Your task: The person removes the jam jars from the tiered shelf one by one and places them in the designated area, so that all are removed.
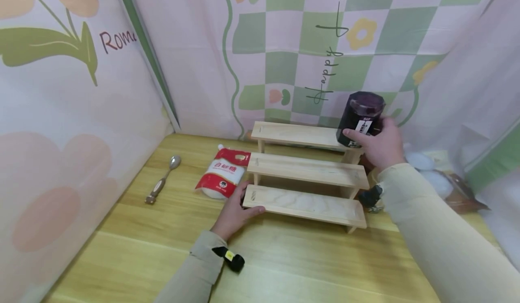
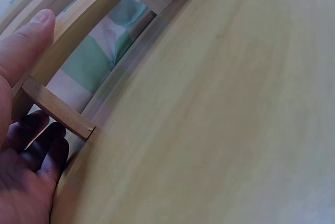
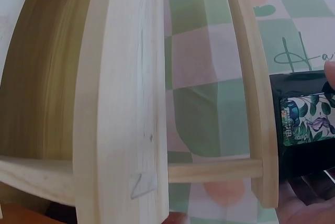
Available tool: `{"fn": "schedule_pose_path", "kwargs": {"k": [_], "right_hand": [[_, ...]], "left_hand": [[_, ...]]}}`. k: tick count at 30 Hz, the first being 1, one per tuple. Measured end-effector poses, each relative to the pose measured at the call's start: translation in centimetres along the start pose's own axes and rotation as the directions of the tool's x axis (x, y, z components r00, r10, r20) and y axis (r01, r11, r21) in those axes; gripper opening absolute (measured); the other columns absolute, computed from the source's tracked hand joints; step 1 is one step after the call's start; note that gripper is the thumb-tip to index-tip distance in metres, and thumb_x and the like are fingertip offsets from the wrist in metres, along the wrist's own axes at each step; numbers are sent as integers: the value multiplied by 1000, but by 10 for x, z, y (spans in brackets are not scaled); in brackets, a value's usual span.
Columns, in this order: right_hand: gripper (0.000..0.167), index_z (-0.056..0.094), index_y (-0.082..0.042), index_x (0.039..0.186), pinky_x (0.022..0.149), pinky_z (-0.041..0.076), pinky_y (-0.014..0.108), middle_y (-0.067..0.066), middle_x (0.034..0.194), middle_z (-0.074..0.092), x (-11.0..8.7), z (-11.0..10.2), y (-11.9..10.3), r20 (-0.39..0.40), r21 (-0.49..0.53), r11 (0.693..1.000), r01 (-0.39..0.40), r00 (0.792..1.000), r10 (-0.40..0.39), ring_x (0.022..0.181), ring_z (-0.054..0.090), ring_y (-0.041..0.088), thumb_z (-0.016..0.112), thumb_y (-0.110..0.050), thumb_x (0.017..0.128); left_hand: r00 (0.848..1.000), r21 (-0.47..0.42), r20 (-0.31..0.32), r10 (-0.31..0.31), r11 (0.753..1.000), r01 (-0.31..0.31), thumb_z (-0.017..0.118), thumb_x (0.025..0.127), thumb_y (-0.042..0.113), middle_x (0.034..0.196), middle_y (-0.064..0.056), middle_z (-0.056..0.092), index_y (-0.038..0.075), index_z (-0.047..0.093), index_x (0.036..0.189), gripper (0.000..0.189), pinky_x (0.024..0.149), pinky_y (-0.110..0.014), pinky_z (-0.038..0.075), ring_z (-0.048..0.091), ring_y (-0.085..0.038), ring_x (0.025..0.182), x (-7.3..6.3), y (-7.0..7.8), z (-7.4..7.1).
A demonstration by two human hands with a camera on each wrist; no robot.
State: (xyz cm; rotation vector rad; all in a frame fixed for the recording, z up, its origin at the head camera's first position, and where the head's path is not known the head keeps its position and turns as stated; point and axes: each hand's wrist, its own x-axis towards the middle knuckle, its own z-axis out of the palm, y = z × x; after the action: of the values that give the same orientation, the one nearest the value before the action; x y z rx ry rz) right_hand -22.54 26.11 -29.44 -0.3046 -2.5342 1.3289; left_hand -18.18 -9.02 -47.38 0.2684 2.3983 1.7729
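Observation:
A three-tier wooden step rack [image 1: 306, 203] stands on the wooden table. At its left end, my left hand [image 1: 233, 215] grips the lowest step, thumb over the front edge. The left wrist view shows the other fingers curled below, beside the rack's leg [image 2: 60, 110]. My right hand [image 1: 386, 147] holds a dark, faceted jar [image 1: 352, 113] with a purplish lid and a white label, thumb across its front. The jar is at the right end of the top step, slightly tilted. In the right wrist view its patterned label [image 3: 309, 119] shows close beside the top step's end.
A red-and-white bag of white sugar [image 1: 221, 172] lies against the rack's left side. Farther left is a metal spoon [image 1: 158, 186] with a brown handle. Beyond the right forearm are white rounded items [image 1: 438, 183] and a brown packet [image 1: 465, 199]. Printed curtains [image 1: 284, 32] hang behind.

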Motion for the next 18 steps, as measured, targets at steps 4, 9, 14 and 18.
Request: {"fn": "schedule_pose_path", "kwargs": {"k": [4, 9, 14, 18], "right_hand": [[107, 25, -2, 156, 111, 35, 56, 22, 153, 39, 0, 3, -3, 1, 8, 1000, -8, 1000, 8, 134, 40, 39, 78, -57, 80], [107, 27, -4, 156, 110, 37, 52, 20, 153, 40, 0, 7, -5, -4, 44, 999, -17, 1000, 17, 134, 41, 36, 80, -56, 79], [105, 28, -4, 155, 109, 38, 51, 20, 151, 42, 1, 9, -4, -12, 49, 999, -13, 1000, 14, 132, 42, 34, 80, -55, 80], [105, 29, -5, 155, 108, 39, 50, 19, 151, 42, 1, 10, -5, -14, 49, 999, -15, 1000, 16, 131, 43, 34, 80, -56, 79]], "left_hand": [[1000, 1, 0, 2, 1000, -2, 86, 78, 40, 147, -8, 52, 17, 33, 155, 96, 112, -50, 39, 51, -26, 132, 0, 0, 0], [1000, 2, -4, -7, 1000, 7, 86, 78, 41, 148, -8, 51, 19, 33, 156, 97, 112, -50, 39, 50, -26, 132, 0, -1, 0], [1000, -7, -4, -4, 1000, 4, 86, 79, 39, 148, -8, 51, 18, 33, 156, 96, 112, -50, 39, 51, -26, 132, 1, -2, 0], [1000, 3, -5, -6, 1000, 6, 86, 79, 38, 149, -9, 50, 17, 33, 156, 96, 112, -50, 39, 50, -27, 133, 0, -1, 0]]}}
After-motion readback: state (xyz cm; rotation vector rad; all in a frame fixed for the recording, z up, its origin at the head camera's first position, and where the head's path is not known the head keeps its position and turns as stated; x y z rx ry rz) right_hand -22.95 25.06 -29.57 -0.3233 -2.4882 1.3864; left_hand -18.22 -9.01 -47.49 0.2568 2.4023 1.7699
